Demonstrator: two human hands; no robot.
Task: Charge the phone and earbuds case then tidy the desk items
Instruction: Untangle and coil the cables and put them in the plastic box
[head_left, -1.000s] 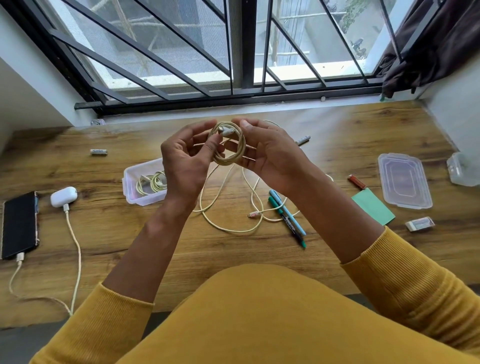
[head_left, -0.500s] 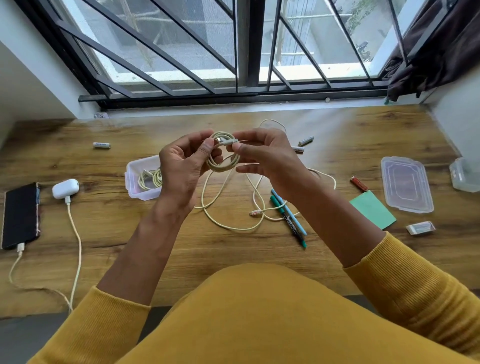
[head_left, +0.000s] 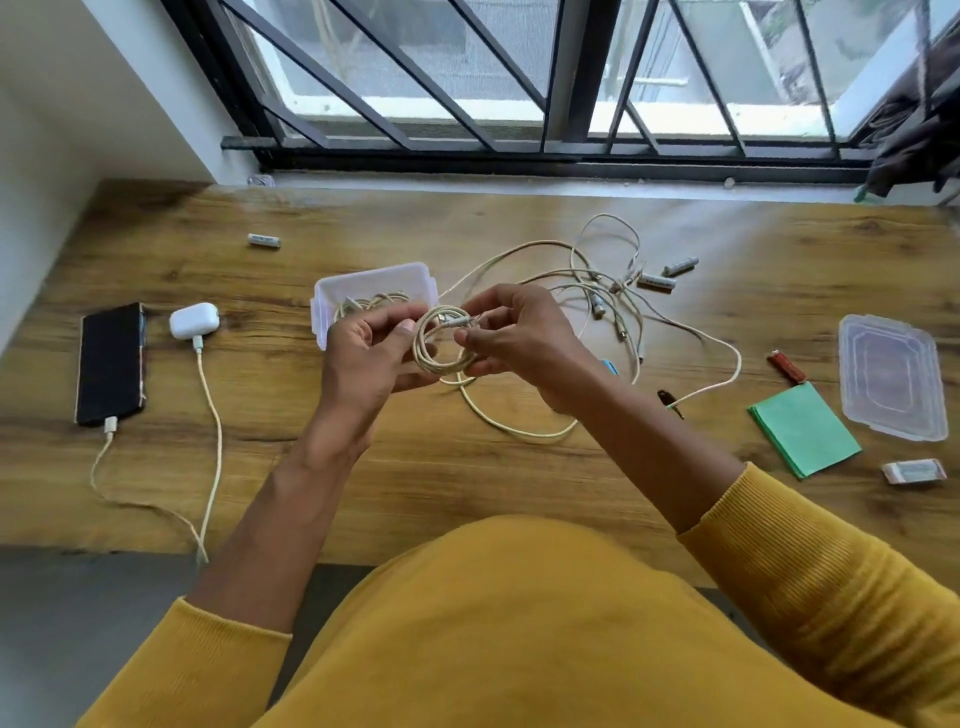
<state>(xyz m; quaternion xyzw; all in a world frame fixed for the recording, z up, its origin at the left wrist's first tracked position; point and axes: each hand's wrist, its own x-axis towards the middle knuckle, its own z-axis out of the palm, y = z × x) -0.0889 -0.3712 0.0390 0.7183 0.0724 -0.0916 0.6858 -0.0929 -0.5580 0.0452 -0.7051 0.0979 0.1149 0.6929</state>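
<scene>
Fingers of both hands pinching a small coiled cable (head_left: 441, 340) just above the desk (head_left: 363, 467).

From where I'm watching, the left hand (head_left: 366, 358) curls round the coil's left side, and the right hand (head_left: 511, 338) pinches the plug end at the top of the loop. Right behind the left fingers sits a clear box (head_left: 371, 291) with another coil inside. Loose cables (head_left: 613, 291) sprawl past the right fingers. Way off left of the left hand, the phone (head_left: 110, 364) and earbuds case (head_left: 195, 321) both lie plugged in, side by side.
</scene>
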